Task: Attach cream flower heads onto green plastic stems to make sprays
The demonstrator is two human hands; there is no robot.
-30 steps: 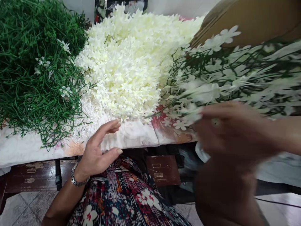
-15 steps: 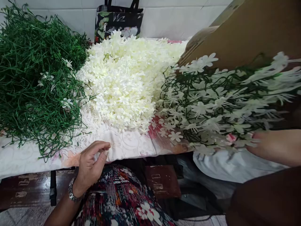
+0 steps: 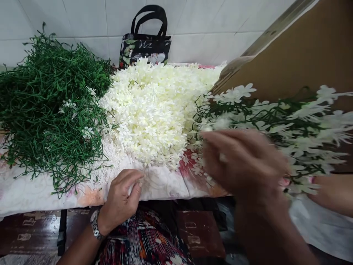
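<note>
My left hand (image 3: 122, 195), a metal watch (image 3: 95, 223) on its wrist, is at the table's front edge. Its thumb and forefinger are drawn together in a pinch; anything between them is too small to make out. To the right, my right hand (image 3: 242, 158) is blurred by motion, its fingers curled. Whitish bits show at those fingers, but what they hold is unclear. Behind both hands spreads a heap of white artificial flowers (image 3: 151, 110). Green artificial stems (image 3: 55, 110) form a pile on the left, with a few white blossoms (image 3: 88, 131) among them.
Flowered green stems (image 3: 303, 147) lie at the right, partly behind my right hand. Another person's hand (image 3: 331, 191) touches them. A cardboard box (image 3: 298, 44) rises behind. A black floral handbag (image 3: 146, 48) stands by the tiled wall. The patterned tablecloth (image 3: 162, 184) covers the table.
My right hand has come into view over the right side of the table. The view has tilted up slightly, so the table sits lower. My left hand keeps its pinched shape.
</note>
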